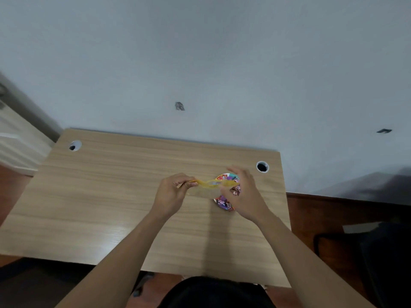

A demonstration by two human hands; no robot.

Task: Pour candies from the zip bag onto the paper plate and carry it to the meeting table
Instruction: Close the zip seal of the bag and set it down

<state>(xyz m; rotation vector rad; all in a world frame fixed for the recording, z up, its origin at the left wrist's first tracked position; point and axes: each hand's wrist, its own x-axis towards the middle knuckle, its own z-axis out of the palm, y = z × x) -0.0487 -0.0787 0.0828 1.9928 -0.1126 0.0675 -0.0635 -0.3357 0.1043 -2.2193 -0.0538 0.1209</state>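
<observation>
A clear zip bag [208, 186] with a yellow zip strip is stretched between my two hands above the wooden desk [111, 196]. My left hand [172, 194] pinches its left end. My right hand [245, 193] holds its right end, fingers partly spread. Under and behind my right hand lies the paper plate [225, 176] with several candies [223, 203] in colourful wrappers on it. My right hand hides much of the plate. The bag looks flat and nearly empty.
The desk stands against a pale wall and has two round cable holes, one at the back left [75, 145] and one at the back right [262, 166]. A dark chair [367, 252] sits to the right on a reddish floor.
</observation>
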